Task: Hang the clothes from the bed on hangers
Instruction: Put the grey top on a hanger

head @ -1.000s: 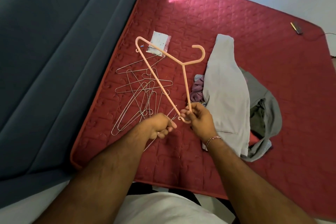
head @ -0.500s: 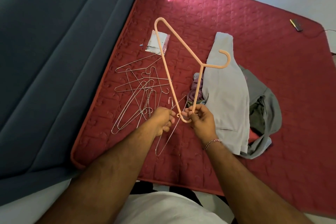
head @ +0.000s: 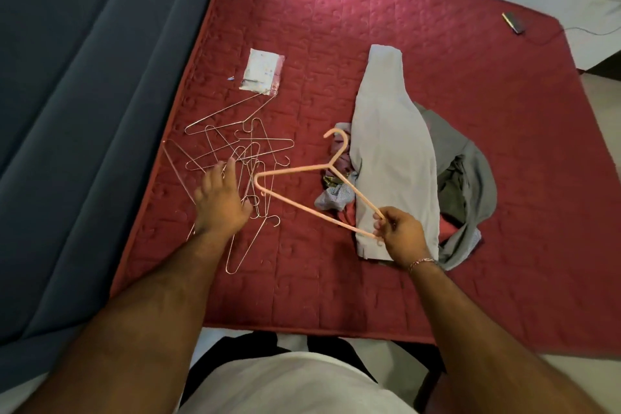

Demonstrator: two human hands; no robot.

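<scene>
Your right hand (head: 401,236) pinches one end of the pink hanger (head: 304,203), fingers and thumb curled round the corner where the bar meets the shoulder. From that grip the hanger reaches out and to the left, held above the bed (head: 336,299), its hook (head: 337,138) pointing away from you over the small crumpled garments (head: 334,197). Right under and just beyond this hand lies the light grey garment (head: 393,158), stretched lengthwise away from you; a darker grey one (head: 470,178) is bunched to its right, partly under it.

Your left hand (head: 220,200) is spread, fingers straight and slightly apart, holding nothing. It is over the near edge of the heap of wire hangers (head: 242,158); you cannot tell from here whether the fingertips touch the wires. One wire hanger (head: 250,245) lies to the right of your wrist, another thin one (head: 176,165) to the left of the hand, by the bed's edge.

Beyond the heap, further from your left hand, lies a flat clear packet (head: 262,72). Far off past your right hand, near the bed's far corner, sits a small dark object (head: 513,22). Left of your left arm runs the dark blue cushion (head: 84,111), along the bed's side.
</scene>
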